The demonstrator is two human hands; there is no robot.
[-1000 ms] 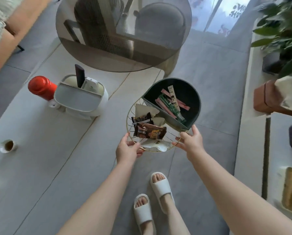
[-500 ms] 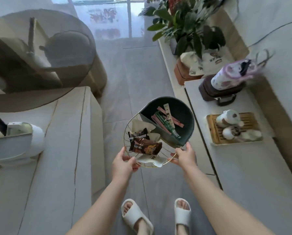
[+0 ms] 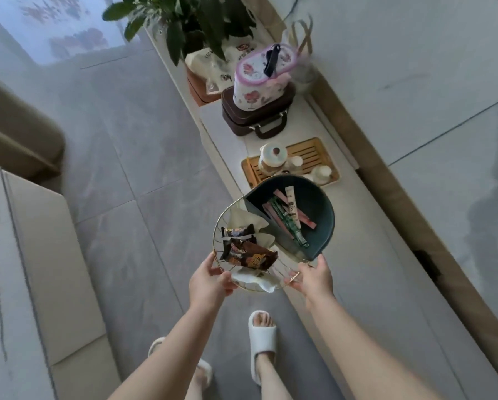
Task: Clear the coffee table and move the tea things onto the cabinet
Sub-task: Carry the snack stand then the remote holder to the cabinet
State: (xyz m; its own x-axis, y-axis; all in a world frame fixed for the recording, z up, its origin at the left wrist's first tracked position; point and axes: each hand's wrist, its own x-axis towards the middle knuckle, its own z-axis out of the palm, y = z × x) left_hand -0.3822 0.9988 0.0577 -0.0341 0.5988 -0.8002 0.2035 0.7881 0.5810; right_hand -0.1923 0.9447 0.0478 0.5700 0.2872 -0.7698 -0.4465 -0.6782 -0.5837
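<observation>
I hold a round snack basket [image 3: 327,223] in the air with both hands, over the front edge of the low white cabinet [image 3: 366,272]. One half is gold wire with brown snack packets [image 3: 249,254] and crumpled tissue; the other half is a dark green bowl with thin sachets [image 3: 285,219]. My left hand [image 3: 208,280] grips the wire rim at the near left. My right hand [image 3: 314,277] grips the rim at the near right. Behind the basket, a bamboo tea tray [image 3: 311,154] with a white teapot [image 3: 272,158] and small cups stands on the cabinet.
Farther along the cabinet stand a brown case [image 3: 256,118] with a floral pouch [image 3: 260,75] on top, a potted plant [image 3: 195,21] and a tissue box. The pale coffee table [image 3: 34,281] lies at the left, grey floor between. My feet in white slippers are below.
I have turned right, away from the coffee table and toward the cabinet, carrying the basket in both hands. The red bottle, white organiser and cup on the table have left view.
</observation>
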